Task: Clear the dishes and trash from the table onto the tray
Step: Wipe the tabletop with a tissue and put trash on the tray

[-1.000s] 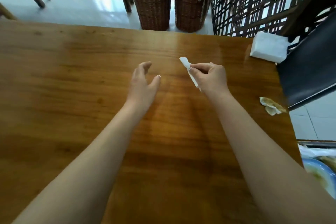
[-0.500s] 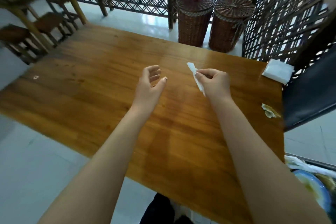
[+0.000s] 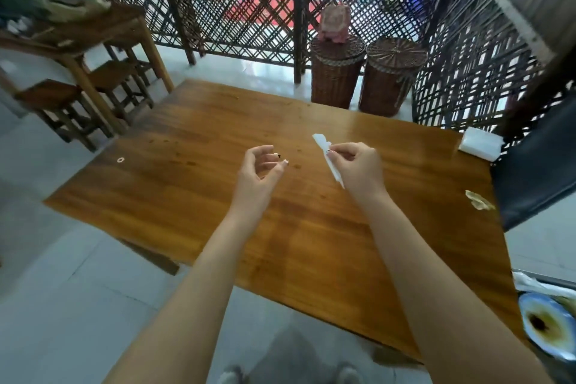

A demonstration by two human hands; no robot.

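My right hand pinches a white paper wrapper above the middle of the wooden table. My left hand hovers beside it with loosely curled fingers and holds nothing. A crumpled yellowish scrap lies near the table's right edge. A folded stack of white napkins sits at the far right corner. A small ring-shaped scrap lies near the left edge. At the lower right, off the table, a tray rim shows with a dirty blue-rimmed plate and white paper in it.
A dark chair stands at the table's right side. Two wicker baskets stand beyond the far edge by a lattice screen. Wooden stools and another table are at the left. Grey floor lies below the near edge.
The view has pulled back and tilted up, showing more table and floor. My left hand's fingers have curled in. My right hand keeps its pinch on the wrapper.
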